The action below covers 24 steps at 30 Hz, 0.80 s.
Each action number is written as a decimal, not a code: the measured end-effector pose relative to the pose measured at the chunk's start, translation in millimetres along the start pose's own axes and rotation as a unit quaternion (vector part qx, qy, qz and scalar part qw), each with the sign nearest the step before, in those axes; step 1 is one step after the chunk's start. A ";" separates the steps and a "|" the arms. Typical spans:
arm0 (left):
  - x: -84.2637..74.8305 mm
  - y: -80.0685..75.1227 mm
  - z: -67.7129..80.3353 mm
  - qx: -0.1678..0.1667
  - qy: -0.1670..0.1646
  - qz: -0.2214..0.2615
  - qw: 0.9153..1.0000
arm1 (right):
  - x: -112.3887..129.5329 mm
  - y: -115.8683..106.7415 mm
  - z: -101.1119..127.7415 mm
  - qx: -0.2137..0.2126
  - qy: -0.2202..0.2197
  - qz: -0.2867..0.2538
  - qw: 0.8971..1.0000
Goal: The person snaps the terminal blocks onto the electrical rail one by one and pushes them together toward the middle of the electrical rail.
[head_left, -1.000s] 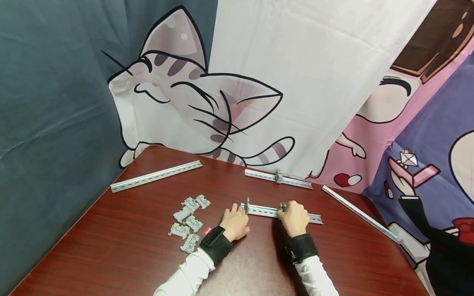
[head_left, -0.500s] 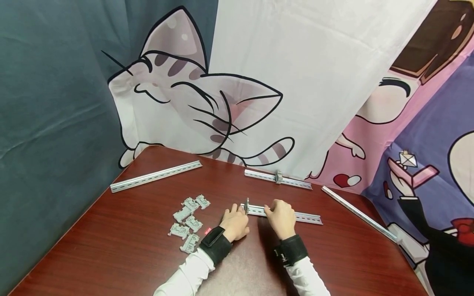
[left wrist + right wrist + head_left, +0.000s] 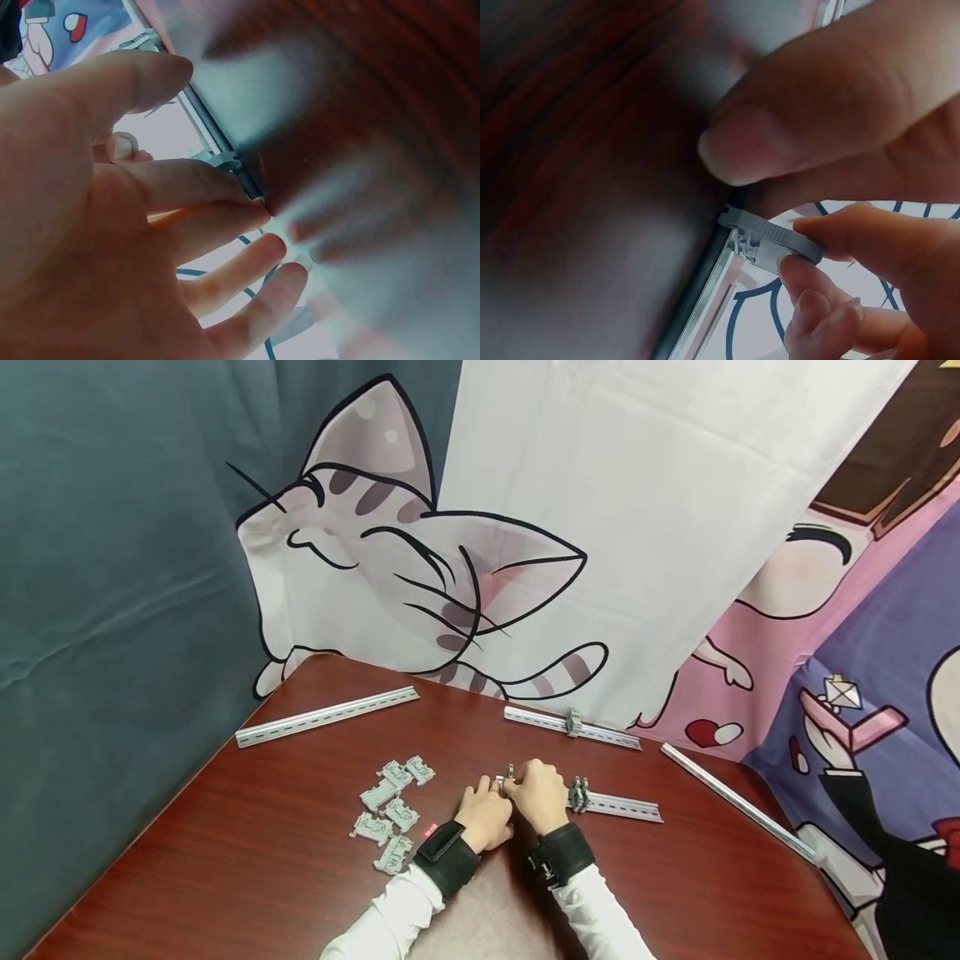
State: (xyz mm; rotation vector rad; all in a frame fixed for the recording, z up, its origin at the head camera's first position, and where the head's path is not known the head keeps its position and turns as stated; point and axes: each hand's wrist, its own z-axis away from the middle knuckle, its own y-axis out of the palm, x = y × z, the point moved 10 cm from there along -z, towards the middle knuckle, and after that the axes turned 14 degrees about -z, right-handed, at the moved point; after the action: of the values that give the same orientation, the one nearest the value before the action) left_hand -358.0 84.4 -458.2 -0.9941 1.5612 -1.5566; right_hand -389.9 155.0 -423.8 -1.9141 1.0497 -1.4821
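On the reddish-brown table (image 3: 225,860), both hands meet at the left end of a slotted metal rail (image 3: 622,807) that lies near the middle of the table, running toward its right edge. The right hand (image 3: 538,793) pinches a small grey clip (image 3: 769,238) between thumb and forefinger at that rail's end; in the right wrist view the clip sits against the rail's edge with the thumb just above it. The left hand (image 3: 486,812) rests beside it, touching the right hand, its fingers stretched out fairly straight along the rail in the left wrist view; whether it grips anything cannot be told. Further right on the same rail stands a pair of grey clips (image 3: 577,792), just clear of the right hand. A heap of loose grey clips (image 3: 390,814) lies on the table to the left of the left hand, near but apart from it. A second rail (image 3: 327,716) lies toward the far left corner, a third rail (image 3: 540,722) carrying one clip (image 3: 573,722) lies along the far edge, and a fourth rail (image 3: 738,802) runs along the right edge. Cartoon-printed cloth (image 3: 525,527) hangs behind the table.
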 end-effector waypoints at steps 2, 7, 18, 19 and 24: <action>0.4 -1.5 0.3 -0.004 -0.002 -0.001 1.000 | -0.1 0.1 -0.9 -0.002 0.001 0.008 1.000; 1.5 -5.8 2.1 -0.021 -0.003 -0.004 1.000 | 2.3 -0.5 -2.0 -0.016 -0.005 0.025 1.000; -0.2 0.4 1.8 0.005 -0.005 -0.018 1.000 | -11.0 -4.6 -0.6 -0.028 0.000 0.038 0.999; -0.1 1.2 1.5 0.009 -0.005 -0.021 1.000 | -12.1 -6.3 -0.8 -0.031 -0.002 0.039 0.999; 0.7 -0.8 1.1 0.003 -0.010 -0.025 1.000 | -20.1 -14.4 -2.1 -0.038 0.003 0.050 0.998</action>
State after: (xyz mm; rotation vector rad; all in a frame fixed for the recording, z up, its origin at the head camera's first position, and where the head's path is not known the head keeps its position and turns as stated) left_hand -357.3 83.2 -457.3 -1.0489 1.5289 -1.5798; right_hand -390.2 179.9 -423.6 -1.8792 1.2026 -1.4117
